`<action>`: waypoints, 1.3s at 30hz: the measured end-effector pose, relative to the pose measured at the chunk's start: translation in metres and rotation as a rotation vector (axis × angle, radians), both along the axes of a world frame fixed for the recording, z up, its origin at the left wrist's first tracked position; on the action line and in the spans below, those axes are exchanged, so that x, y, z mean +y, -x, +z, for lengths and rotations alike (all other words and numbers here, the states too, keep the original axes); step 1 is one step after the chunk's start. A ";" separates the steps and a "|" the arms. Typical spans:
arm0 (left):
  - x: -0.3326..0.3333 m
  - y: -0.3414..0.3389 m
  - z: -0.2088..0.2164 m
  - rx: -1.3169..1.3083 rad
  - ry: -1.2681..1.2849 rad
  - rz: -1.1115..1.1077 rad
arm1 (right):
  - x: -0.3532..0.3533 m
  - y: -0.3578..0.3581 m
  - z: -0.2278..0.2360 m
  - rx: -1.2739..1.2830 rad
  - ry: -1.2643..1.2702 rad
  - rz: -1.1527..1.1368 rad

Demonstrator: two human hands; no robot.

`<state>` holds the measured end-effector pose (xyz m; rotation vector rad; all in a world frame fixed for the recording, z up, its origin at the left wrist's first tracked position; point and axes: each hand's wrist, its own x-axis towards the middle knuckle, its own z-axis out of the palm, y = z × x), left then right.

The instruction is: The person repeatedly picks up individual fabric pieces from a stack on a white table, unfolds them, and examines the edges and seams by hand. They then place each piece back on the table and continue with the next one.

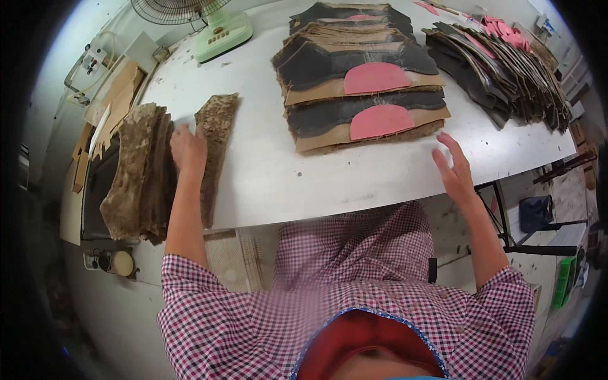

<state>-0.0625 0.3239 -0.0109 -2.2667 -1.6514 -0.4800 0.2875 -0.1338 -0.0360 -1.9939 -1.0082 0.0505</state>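
Note:
At the left of the white table, my left hand (189,150) is between a stack of mottled brown fuzzy cut pieces (136,171) and a single similar piece (217,126). Its thumb is apart from its bent fingers, close to the single piece's edge; contact is hard to make out. My right hand (455,168) is open with spread fingers, just off the right front corner of the nearer layered pile (304,123). That pile shows dark grey, tan and brown layers, topped by a pink half-round patch (382,121). Behind it sits another pile (310,66) with a pink patch (377,78).
Dark cut pieces (500,76) lie fanned at the table's right, pink scraps (506,33) beyond them. A pale green fan (223,38) stands at the back left. Cardboard (120,95) leans along the left edge. Below right is a dark metal frame (538,249).

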 end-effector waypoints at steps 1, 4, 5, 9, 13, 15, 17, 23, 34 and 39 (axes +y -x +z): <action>-0.010 -0.022 0.010 -0.096 -0.048 -0.245 | 0.015 0.005 0.013 0.057 -0.041 0.041; -0.046 -0.112 0.038 -0.654 0.282 -0.748 | 0.082 0.019 0.066 0.221 -0.183 0.191; -0.066 -0.139 0.052 -0.760 0.437 -0.863 | 0.105 0.017 0.073 0.282 -0.243 0.239; -0.077 -0.197 0.068 -0.617 0.574 -0.723 | 0.171 -0.004 0.063 0.685 -0.177 0.138; -0.151 -0.205 0.091 -0.532 0.175 -1.148 | 0.166 -0.010 0.065 0.896 -0.299 0.181; -0.194 -0.211 0.077 -0.357 -0.123 -1.464 | 0.157 -0.006 0.078 1.012 -0.342 0.222; -0.243 -0.206 0.054 -0.217 -0.192 -1.552 | 0.148 0.004 0.097 1.201 -0.351 0.211; -0.283 -0.142 0.053 -0.569 0.137 -1.704 | 0.074 0.001 0.069 0.864 -0.484 0.168; -0.288 -0.126 0.005 -1.530 1.693 -0.884 | 0.050 0.081 0.087 0.680 -0.143 0.350; -0.298 -0.133 0.016 -1.661 1.571 -0.726 | 0.039 0.093 0.095 0.334 -0.195 0.381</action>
